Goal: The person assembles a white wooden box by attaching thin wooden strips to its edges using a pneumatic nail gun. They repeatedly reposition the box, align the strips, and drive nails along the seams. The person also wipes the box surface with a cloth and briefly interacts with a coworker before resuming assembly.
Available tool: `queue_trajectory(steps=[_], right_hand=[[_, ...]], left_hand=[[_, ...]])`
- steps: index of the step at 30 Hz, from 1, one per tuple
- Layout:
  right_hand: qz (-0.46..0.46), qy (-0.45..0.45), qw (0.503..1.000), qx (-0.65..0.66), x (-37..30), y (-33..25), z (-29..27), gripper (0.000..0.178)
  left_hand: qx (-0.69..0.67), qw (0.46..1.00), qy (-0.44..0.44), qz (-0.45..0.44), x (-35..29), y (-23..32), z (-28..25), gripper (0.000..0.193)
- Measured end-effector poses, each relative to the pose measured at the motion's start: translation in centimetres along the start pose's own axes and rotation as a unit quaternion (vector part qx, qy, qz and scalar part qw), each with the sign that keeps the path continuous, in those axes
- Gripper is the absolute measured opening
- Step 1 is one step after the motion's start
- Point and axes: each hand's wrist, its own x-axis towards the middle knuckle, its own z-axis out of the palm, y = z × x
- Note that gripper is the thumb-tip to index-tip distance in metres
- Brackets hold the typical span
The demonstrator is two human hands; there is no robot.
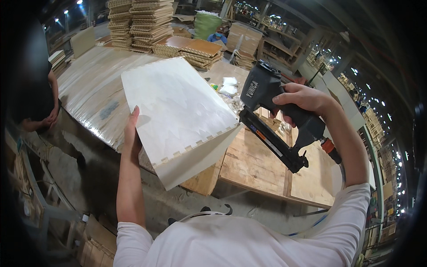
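Observation:
A pale wooden box (pixel 178 107) with finger-jointed edges is held up tilted over the workbench. Its left edge rests in my left hand (pixel 132 130), the thumb lying on the top face and the other fingers hidden beneath. My right hand (pixel 302 100) wraps round the grip of a black pneumatic nail gun (pixel 264 91). The gun's nose is at the box's right corner, touching or very close to it; I cannot tell which. From the gun's orange-collared fitting (pixel 328 146) an air hose runs down beside my right forearm.
The wooden workbench (pixel 253 167) spans the middle, with a film-wrapped surface (pixel 89 89) at left. Tall stacks of wooden panels (pixel 151 26) stand at the back. Small white bags (pixel 229 86) lie behind the box. Another person (pixel 38 89) stands at far left, hands together.

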Motion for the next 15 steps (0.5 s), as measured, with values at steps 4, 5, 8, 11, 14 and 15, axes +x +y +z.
queue_trajectory(steps=[4,5,8,11,14,15], right_hand=[[-0.025,-0.007,1.000,0.007,-0.7,-0.4,0.9,0.035],[-0.040,-0.010,0.999,0.006,-1.2,-0.8,1.2,0.035],[-0.065,-0.024,0.997,0.016,-2.1,-2.1,2.5,0.035],[-0.064,-0.039,0.997,0.013,-2.3,-3.0,3.5,0.035],[-0.068,-0.062,0.995,0.025,-1.9,-3.3,4.5,0.034],[-0.070,-0.069,0.995,0.033,-1.8,-3.4,4.6,0.033]], left_hand=[[-0.019,1.000,0.007,0.011,-0.3,0.2,0.7,0.051],[-0.019,1.000,0.004,0.013,-0.3,0.3,0.8,0.051],[-0.022,1.000,-0.003,0.015,-0.3,0.5,0.8,0.051],[-0.026,0.999,-0.009,0.023,-0.3,0.5,1.0,0.051],[-0.013,1.000,-0.011,0.018,-0.3,0.4,0.4,0.054],[-0.006,1.000,-0.015,0.009,-0.2,0.4,0.2,0.055]])
